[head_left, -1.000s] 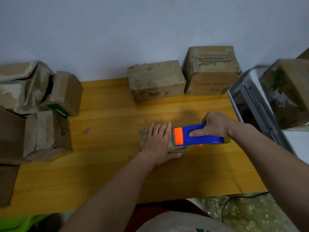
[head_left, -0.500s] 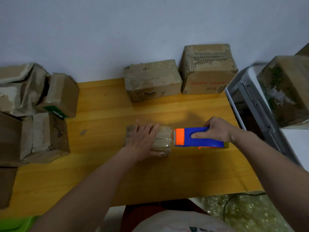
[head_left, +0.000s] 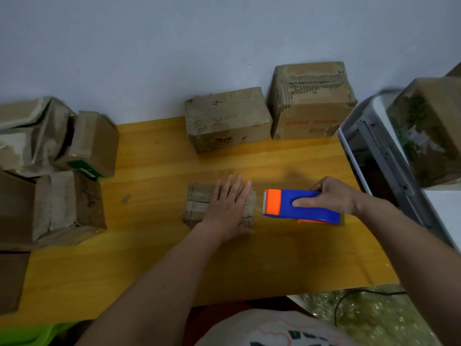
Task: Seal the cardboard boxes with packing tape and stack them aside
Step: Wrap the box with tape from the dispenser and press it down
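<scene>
A person presses a small cardboard box (head_left: 199,206) flat on a yellow wooden table (head_left: 154,258) while holding a tape dispenser (head_left: 299,206).

The left hand (head_left: 228,211) lies on the box with fingers straight, palm down. Just beyond those fingertips' right side, apart from the box, the right hand (head_left: 331,196) curls round the blue-and-orange dispenser. Past the fingertips, two closed boxes (head_left: 227,118) stand against the wall; contents hidden. Well left, crumpled boxes (head_left: 62,196) are piled.
</scene>
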Motion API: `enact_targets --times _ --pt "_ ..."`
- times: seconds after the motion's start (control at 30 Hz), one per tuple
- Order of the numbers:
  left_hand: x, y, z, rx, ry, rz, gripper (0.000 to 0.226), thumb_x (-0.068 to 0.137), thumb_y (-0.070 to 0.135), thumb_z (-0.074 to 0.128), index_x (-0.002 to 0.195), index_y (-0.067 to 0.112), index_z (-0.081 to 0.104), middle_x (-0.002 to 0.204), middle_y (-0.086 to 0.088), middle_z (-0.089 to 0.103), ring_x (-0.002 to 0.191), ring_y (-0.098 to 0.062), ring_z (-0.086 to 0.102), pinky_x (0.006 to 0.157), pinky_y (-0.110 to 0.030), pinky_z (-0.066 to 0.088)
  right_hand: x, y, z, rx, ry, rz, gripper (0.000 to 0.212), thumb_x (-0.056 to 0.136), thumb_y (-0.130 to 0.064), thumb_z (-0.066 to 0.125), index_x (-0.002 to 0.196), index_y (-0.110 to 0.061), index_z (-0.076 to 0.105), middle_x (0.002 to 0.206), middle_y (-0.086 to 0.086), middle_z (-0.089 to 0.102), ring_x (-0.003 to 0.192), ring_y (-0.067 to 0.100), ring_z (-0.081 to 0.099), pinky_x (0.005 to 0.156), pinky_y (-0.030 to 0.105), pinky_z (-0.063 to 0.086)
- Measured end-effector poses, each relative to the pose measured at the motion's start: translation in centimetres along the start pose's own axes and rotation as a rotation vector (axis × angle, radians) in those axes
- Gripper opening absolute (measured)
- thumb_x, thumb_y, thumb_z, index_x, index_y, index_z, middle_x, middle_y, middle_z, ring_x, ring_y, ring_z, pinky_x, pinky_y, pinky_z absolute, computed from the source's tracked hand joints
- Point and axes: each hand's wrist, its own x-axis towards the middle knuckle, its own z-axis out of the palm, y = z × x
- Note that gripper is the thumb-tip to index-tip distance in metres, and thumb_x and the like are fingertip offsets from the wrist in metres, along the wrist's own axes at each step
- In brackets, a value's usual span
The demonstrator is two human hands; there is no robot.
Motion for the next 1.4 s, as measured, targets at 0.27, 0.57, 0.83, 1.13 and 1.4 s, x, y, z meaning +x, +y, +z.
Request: enact_targets --times 0.27,0.57,0.83,1.13,1.4 --pt "-0.5 1.0 0.0 -0.053 0.054 -0.091 0.118 0.078 0.074 0.055 0.151 0.020 -0.021 0.160 -0.008 -0.022 0.147 -0.030 -0.021 0.116 -0.051 -0.016 -0.8 -0.3 -1.0 -0.085 0.032 0.017 0.043 0.068 -0.050 0.079 0.080 -0.009 0.071 0.064 0.002 0.070 0.062 0.015 0.066 0.056 0.025 0.047" --pt "-0.4 0.5 0.1 -0.097 0.024 -0.078 0.123 0.078 0.066 0.064 0.150 0.021 -0.024 0.160 -0.006 -0.023 0.147 -0.028 -0.022 0.117 -0.050 -0.015 -1.0 -4.2 0.0 -0.491 0.008 0.164 0.063 0.077 -0.062 0.064 0.111 -0.012 0.049 0.100 0.006 0.058 0.089 0.022 0.057 0.071 0.029 0.044" --pt "-1.0 1.7 -0.1 -0.127 0.065 -0.169 0.119 0.079 0.063 0.065 0.151 0.021 -0.020 0.161 -0.007 -0.004 0.149 -0.030 -0.008 0.117 -0.049 -0.014 -1.1 -7.0 2.8 -0.829 0.194 0.119 0.051 0.082 -0.065 0.056 0.093 -0.016 0.048 0.072 -0.001 0.045 0.077 0.020 0.051 0.067 0.030 0.040" --pt "-1.5 2.4 0.2 -0.186 0.105 -0.290 0.118 0.080 0.062 0.064 0.151 0.022 -0.021 0.161 -0.008 -0.002 0.148 -0.030 -0.005 0.116 -0.047 -0.015 -1.7 -5.0 3.2 -0.961 0.475 0.085 0.043 0.090 -0.060 0.048 0.078 -0.019 0.053 0.072 -0.001 0.055 0.074 0.020 0.057 0.066 0.029 0.038" --pt "-1.6 1.1 -0.3 -0.195 0.088 -0.198 0.132 0.073 0.067 0.067 0.148 0.013 -0.026 0.158 -0.010 -0.028 0.145 -0.028 -0.026 0.117 -0.046 -0.016 -1.1 0.4 7.2 -0.592 0.715 0.072 0.042 0.095 -0.050 0.044 0.095 -0.009 0.055 0.088 0.012 0.068 0.086 0.032 0.064 0.079 0.040 0.044"
